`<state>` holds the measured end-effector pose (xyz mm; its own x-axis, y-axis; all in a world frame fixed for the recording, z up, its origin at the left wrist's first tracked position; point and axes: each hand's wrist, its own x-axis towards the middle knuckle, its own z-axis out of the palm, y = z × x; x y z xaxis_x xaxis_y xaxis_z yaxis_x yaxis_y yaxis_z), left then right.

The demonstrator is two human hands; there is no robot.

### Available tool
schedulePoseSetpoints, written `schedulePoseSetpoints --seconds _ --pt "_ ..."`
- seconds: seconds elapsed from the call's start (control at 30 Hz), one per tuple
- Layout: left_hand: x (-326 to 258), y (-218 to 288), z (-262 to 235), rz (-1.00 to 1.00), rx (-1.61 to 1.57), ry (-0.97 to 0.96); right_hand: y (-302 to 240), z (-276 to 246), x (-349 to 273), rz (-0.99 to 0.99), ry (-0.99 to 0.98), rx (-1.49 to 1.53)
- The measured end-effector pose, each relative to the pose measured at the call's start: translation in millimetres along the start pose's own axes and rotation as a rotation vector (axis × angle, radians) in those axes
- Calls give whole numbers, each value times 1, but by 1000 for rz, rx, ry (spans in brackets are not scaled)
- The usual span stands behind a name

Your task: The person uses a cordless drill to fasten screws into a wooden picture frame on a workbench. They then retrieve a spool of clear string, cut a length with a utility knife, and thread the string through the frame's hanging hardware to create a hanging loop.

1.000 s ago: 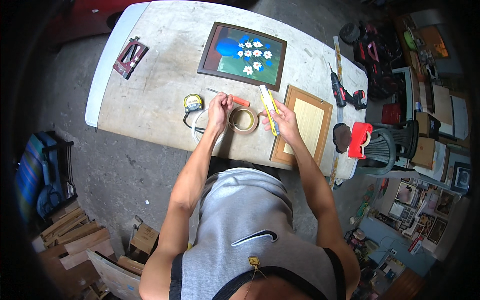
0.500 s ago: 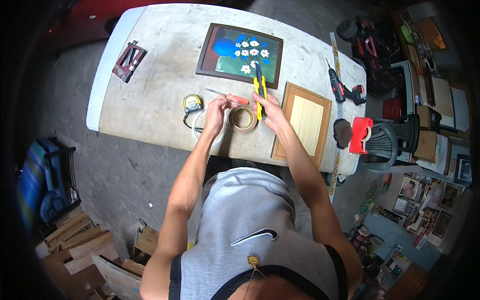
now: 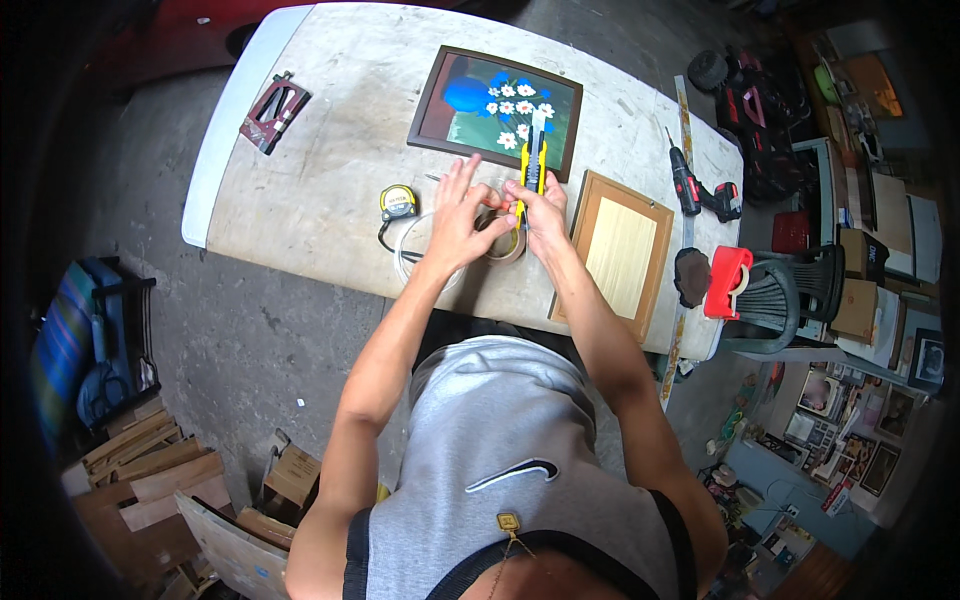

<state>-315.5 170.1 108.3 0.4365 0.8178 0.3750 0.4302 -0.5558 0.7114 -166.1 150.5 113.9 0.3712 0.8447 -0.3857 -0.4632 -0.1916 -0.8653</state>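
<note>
My right hand (image 3: 547, 222) grips a yellow and black utility knife (image 3: 534, 172), its pale blade pointing away from me over the edge of a framed flower painting (image 3: 450, 130). Close beside the knife's lower end is my left hand (image 3: 458, 228), fingers spread and thumb reaching toward the handle; whether they touch is unclear. Below both hands lies a brown tape roll (image 3: 504, 260), partly covered. A coil of clear tubing or wire (image 3: 403, 262) shows beneath my left wrist. A screwdriver (image 3: 432, 177) is mostly hidden behind my left fingers.
On the worn table (image 3: 310, 200) are a yellow tape measure (image 3: 397, 202), a staple gun (image 3: 273, 115), a wooden frame (image 3: 617, 258), a cordless drill (image 3: 690, 180), a long ruler (image 3: 686, 130) and a red tape dispenser (image 3: 727, 282). A dark chair (image 3: 790, 300) stands at the right.
My left hand has moved right toward the knife, and its fingers have opened out. The knife now shows a longer, pale blade. The whole view has shifted slightly.
</note>
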Motion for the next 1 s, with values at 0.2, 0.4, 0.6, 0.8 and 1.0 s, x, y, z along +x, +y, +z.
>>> schedulePoseSetpoints --seconds 0.2,0.4,0.6,0.8,1.0 --pt "0 24 15 -232 -505 13 7 12 -12 21 49 234" --pt "-9 28 18 -222 -307 132 7 18 -19 78 110 309" --pt "-16 28 15 -211 -216 110 5 23 -21 80 150 459" --pt "-16 23 17 -275 -144 83 8 22 -17 73 210 314" --pt "-16 26 14 -143 -172 76 9 19 -13 30 305 377"
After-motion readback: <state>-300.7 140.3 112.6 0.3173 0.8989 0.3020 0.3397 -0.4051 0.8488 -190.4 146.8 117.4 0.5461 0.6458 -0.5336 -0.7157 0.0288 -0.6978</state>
